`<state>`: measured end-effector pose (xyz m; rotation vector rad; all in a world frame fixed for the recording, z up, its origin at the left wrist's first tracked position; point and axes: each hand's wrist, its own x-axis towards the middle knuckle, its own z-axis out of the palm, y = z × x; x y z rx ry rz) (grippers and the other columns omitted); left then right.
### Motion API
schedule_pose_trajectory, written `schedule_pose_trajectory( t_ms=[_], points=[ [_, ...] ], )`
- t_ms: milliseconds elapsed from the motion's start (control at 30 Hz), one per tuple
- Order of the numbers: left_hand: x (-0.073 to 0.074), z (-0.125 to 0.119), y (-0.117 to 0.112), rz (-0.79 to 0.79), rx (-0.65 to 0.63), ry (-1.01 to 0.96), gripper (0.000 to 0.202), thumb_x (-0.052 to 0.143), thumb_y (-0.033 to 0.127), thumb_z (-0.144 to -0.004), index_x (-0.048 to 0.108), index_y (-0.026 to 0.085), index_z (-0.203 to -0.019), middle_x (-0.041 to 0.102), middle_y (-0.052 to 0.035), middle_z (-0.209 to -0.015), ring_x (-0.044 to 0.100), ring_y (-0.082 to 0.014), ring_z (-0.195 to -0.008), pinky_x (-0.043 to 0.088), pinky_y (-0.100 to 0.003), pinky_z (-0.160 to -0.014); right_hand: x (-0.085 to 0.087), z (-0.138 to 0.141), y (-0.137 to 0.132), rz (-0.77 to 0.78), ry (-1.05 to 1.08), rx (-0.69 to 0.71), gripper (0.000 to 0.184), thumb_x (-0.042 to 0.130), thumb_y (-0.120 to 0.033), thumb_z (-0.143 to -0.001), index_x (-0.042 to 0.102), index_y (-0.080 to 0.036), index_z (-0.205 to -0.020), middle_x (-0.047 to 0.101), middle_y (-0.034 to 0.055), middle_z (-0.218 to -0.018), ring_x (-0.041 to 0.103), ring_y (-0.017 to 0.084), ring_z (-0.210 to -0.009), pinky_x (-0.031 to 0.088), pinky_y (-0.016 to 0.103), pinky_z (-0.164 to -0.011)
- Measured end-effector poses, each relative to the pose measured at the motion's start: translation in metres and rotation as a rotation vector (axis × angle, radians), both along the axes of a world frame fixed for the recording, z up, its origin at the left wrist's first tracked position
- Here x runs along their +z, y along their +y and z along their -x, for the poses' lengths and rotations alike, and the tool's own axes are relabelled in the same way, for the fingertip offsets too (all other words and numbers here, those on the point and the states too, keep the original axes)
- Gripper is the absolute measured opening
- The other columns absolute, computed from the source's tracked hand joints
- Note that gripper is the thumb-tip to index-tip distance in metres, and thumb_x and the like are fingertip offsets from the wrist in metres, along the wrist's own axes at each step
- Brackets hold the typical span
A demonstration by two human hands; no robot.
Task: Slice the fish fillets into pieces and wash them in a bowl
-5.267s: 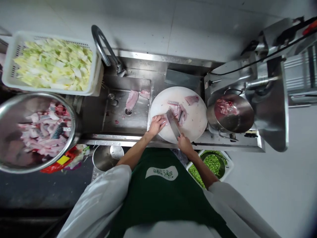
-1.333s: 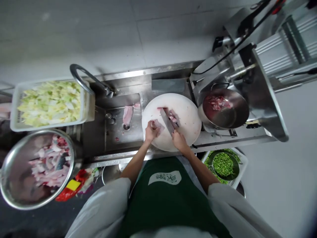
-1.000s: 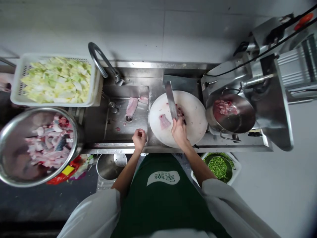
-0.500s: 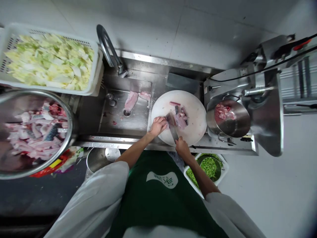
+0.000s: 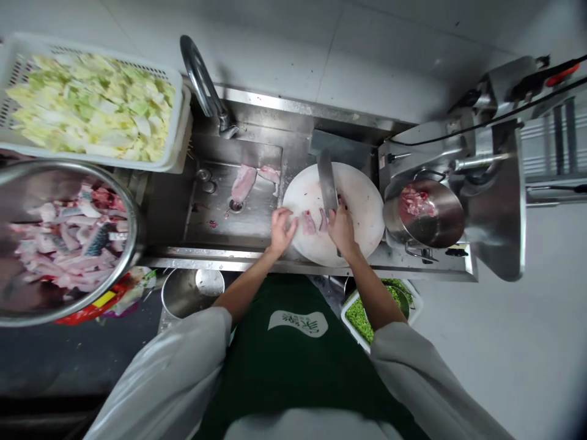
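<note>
A round white cutting board [image 5: 362,241] lies at the right end of the sink counter. My right hand [image 5: 342,229] is closed on a kitchen knife [image 5: 326,177], whose wide blade points away from me over the board. Raw fish pieces [image 5: 309,223] lie to the left of that hand, and others are partly hidden under the hand and blade. At the board's left edge my left hand [image 5: 282,231] is open, thumb and fingers apart, holding nothing. Two larger fish fillets [image 5: 244,183] rest in the steel sink [image 5: 257,229].
A big steel bowl [image 5: 132,244] of cut fish stands at left, below a white basket [image 5: 177,131] of chopped cabbage. A faucet [image 5: 202,79] arches behind the sink. Right of the board is a steel pot [image 5: 443,223] with meat; chopped greens [image 5: 360,318] sit lower down.
My left hand has let go of the fish and opened, shifting left. My right hand has swung the knife up and away, and the fish pieces are now spread around and under it.
</note>
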<state>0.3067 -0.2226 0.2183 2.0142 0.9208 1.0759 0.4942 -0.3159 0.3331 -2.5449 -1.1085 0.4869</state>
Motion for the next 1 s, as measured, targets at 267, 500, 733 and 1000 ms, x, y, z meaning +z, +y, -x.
schedule_pose_trajectory(
  t_ms=[267, 500, 733, 1000],
  points=[
    [0.005, 0.004, -0.012, 0.079, -0.128, 0.171, 0.021, 0.053, 0.029, -0.107, 0.07, 0.021, -0.098, 0.07, -0.0107, -0.11, 0.063, -0.0257, -0.112, 0.051, -0.045, -0.106, -0.016, 0.073, -0.014, 0.298, 0.134, 0.049, 0.04, 0.042, -0.018, -0.105, 0.058, -0.001, -0.137, 0.075, 0.0286, -0.112, 0.075, 0.036, -0.11, 0.057, 0.044, -0.096],
    [-0.01, -0.027, -0.017, 0.02, -0.458, 0.411, 0.022, 0.053, 0.022, -0.105, 0.075, 0.019, -0.1, 0.072, -0.0117, -0.115, 0.061, -0.0267, -0.111, 0.05, -0.046, -0.103, -0.022, 0.055, 0.016, 0.284, 0.039, 0.071, 0.036, 0.046, -0.018, -0.109, 0.058, -0.002, -0.139, 0.073, 0.0265, -0.125, 0.072, 0.031, -0.118, 0.053, 0.034, -0.099],
    [-0.012, -0.011, -0.014, -0.011, -0.502, 0.426, 0.024, 0.07, 0.032, -0.1, 0.074, 0.017, -0.118, 0.07, -0.0135, -0.129, 0.062, -0.03, -0.121, 0.051, -0.049, -0.106, -0.023, -0.022, 0.113, 0.23, 0.039, 0.293, 0.028, 0.053, -0.023, -0.109, 0.065, -0.007, -0.129, 0.075, 0.022, -0.125, 0.07, 0.031, -0.121, 0.051, 0.034, -0.101],
    [-0.022, -0.064, -0.013, 0.163, -0.071, 0.306, 0.039, 0.049, 0.027, -0.108, 0.061, 0.023, -0.145, 0.047, -0.0176, -0.163, 0.036, -0.0337, -0.16, 0.039, -0.06, -0.128, 0.003, -0.11, -0.021, -0.002, 0.026, -0.093, 0.025, 0.051, -0.031, -0.101, 0.067, -0.013, -0.109, 0.076, 0.0161, -0.094, 0.073, 0.027, -0.09, 0.057, 0.034, -0.081]
  ],
)
